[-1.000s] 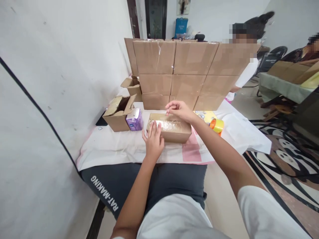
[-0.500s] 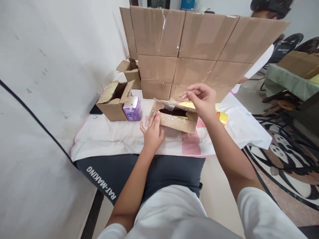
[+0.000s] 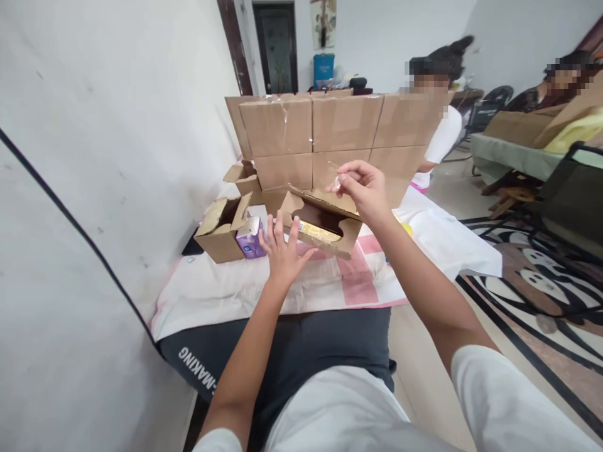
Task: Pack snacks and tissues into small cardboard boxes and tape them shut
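While the left hand (image 3: 282,254), fingers spread and released, is bracing the light, easily dented cardboard box (image 3: 325,229) near the table's (image 3: 226,289) middle, the right hand (image 3: 365,188) is pinching clear tape (image 3: 333,176) above its flap.

White-and-pink cloth-covered table (image 3: 226,292) with cardboard boxes (image 3: 311,135), purple pack (image 3: 249,237).

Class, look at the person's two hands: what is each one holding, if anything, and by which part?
The right hand pinches the end of a clear tape strip above the cardboard box. The left hand is open beside the box, gripping nothing.
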A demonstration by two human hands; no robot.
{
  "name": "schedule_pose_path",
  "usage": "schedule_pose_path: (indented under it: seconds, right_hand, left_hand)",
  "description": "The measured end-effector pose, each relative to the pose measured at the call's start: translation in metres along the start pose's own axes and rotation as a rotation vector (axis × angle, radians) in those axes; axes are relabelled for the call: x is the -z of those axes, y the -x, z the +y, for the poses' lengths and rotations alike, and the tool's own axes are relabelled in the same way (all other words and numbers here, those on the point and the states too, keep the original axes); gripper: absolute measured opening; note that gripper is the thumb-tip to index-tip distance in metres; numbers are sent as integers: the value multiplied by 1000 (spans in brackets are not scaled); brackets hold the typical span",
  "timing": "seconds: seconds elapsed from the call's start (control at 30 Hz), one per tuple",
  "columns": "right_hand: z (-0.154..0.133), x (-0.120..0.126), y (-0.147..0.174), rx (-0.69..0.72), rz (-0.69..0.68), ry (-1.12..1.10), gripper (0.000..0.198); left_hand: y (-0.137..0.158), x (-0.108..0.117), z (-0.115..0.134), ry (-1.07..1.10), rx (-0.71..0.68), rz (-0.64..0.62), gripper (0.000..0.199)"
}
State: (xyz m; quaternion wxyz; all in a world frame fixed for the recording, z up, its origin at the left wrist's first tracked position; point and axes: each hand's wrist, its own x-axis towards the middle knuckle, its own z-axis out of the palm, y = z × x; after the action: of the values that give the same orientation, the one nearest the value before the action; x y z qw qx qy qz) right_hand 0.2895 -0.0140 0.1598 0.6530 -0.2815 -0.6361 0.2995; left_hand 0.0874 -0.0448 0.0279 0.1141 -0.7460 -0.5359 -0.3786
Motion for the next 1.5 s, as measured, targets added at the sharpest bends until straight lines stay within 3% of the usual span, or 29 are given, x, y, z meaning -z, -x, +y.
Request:
schedule_pose_path:
  seconds: [0.2,0.33,0.4,0.47,0.57,0.67,0.77,0.87,1.03,1.17,1.27,1.5]
  right_hand:
    - [-22,-6,-5,-75,-197,39,30]
    - [-19,-4,5,-86,-308,-3,30]
    - [-21,-3,6,-60,-281,-109,34]
    - [-29,0,3,7,-164,-196,37]
    - [-52,8,-6,72,-44,-143,37]
    - [-72,17,-10,23,-83,-47,34]
    - [-75,24,-4,-26,-142,-75,35]
    - [-62,30,8,-101,-205,-181,41]
    - [-16,40,23,-339,-230,-235,46]
    - [33,41,28,-446,-236,-159,47]
    - [63,42,28,-526,-163,-162,48]
    - [83,53,26,-572,-75,-209,46]
  left_hand:
    - [-46,43,13,-11,-296,-43,129]
    - [-48,42,12,118,-263,-84,139]
    - [-42,30,13,163,-215,-140,133]
    - [-36,17,16,174,-218,-225,123]
    - [-30,2,28,114,-273,-307,97]
    - [-30,-8,37,12,-279,-261,73]
    - [-33,-15,38,-21,-291,-281,81]
    - [-34,-19,36,-19,-324,-399,105]
    - [-24,-20,38,-43,-321,-526,95]
    - [-18,-20,40,-24,-263,-522,111]
    - [-16,-20,40,7,-242,-495,114]
    - [-11,-22,39,-87,-389,-418,90]
